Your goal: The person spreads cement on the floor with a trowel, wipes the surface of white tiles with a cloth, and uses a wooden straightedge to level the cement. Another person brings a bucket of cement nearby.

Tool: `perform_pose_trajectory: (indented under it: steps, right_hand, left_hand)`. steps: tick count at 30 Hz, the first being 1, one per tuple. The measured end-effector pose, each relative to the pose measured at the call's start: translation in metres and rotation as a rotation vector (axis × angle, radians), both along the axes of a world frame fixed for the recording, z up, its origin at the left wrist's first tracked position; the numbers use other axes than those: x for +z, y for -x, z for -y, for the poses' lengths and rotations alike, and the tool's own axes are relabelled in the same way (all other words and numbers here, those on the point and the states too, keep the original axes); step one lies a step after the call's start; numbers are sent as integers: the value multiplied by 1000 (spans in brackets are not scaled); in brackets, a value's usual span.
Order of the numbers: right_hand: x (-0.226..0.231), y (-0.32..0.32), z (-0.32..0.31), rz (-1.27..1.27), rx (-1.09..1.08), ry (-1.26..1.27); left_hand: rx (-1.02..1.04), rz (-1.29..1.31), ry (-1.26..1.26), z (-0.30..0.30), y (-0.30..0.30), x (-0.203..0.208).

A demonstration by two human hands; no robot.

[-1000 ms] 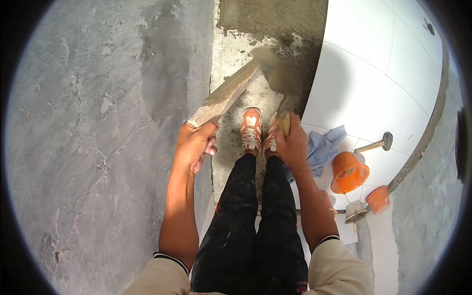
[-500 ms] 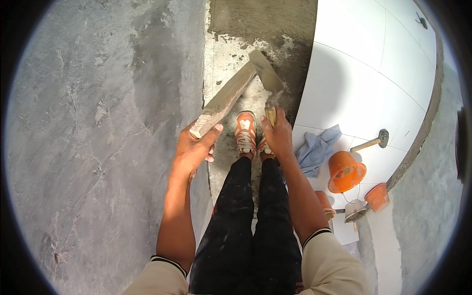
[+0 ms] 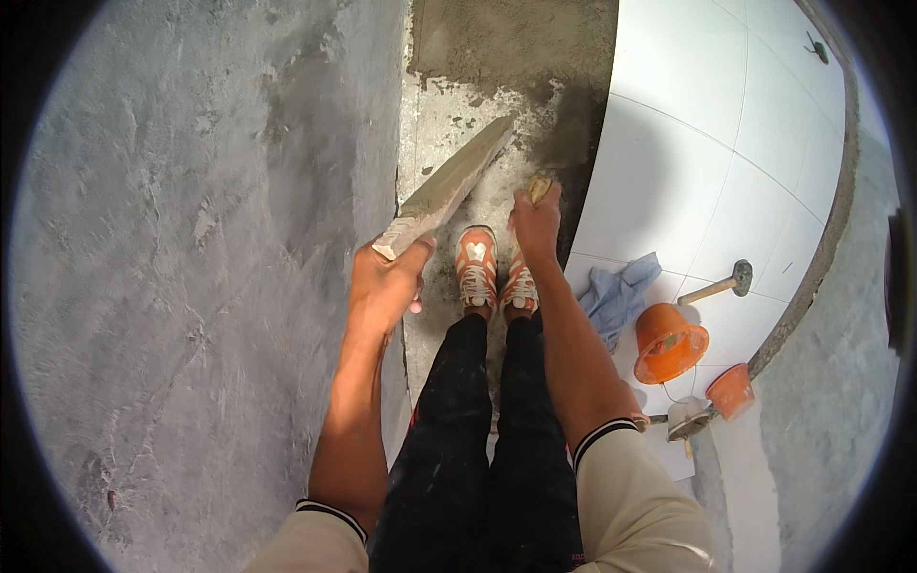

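My left hand (image 3: pixel 387 277) is closed around the near end of a long, mortar-smeared wooden board (image 3: pixel 458 177). The board slants up and away to the right over a narrow strip of floor. In my right hand (image 3: pixel 538 222) is the yellowish wooden handle of a trowel (image 3: pixel 542 185), gripped by closed fingers. Its blade cannot be made out now against the dark patch beyond the hand. The two tools are apart. Beneath them the strip shows pale, rough concrete (image 3: pixel 439 124), with smooth damp mortar (image 3: pixel 516 38) farther off.
White tiles (image 3: pixel 697 181) cover the right side. On them lie a blue-grey cloth (image 3: pixel 619 294), a mallet (image 3: pixel 718 285), a tipped orange bucket (image 3: pixel 671 344) and a smaller orange pail (image 3: pixel 731 392). A grey plastered surface (image 3: pixel 191 286) fills the left. My shoes (image 3: pixel 476 265) stand on the strip.
The trowel has come away from the far end of the board, and its blade no longer shows. My right hand has moved slightly forward. My left hand still holds the board at much the same place.
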State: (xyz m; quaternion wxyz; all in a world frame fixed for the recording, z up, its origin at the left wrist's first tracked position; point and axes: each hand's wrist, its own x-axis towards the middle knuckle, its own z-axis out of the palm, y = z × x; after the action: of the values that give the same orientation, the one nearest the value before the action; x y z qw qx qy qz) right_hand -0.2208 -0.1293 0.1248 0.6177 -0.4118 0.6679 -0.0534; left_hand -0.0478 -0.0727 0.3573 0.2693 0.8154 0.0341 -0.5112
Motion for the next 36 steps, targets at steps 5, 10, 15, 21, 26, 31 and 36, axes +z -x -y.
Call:
perform_pose_trajectory:
  steps: [5,10,15,21,26,31,36]
  right_hand:
    - [-34,18,-17,-18,133,157]
    - [2,8,-23,-91,275,219]
    - [-7,17,-34,-71,214,130]
    - [19,57,-63,-110,360,158]
    - [95,102,-83,-283,134,177]
    - [163,188,-118,-371,182,53]
    - [217,261,-179,-426,190,-158]
  left_hand:
    - [25,-30,7,7,3,0]
    - [112,-74,18,-3,3,-1]
    - [102,-81,32,-6,6,-5]
    - [144,-94,88,-28,8,9]
    - [171,-120,61,-71,-9,42]
    - [408,-144,108,-96,-11,18]
    - [600,-181,137,-139,-28,-60]
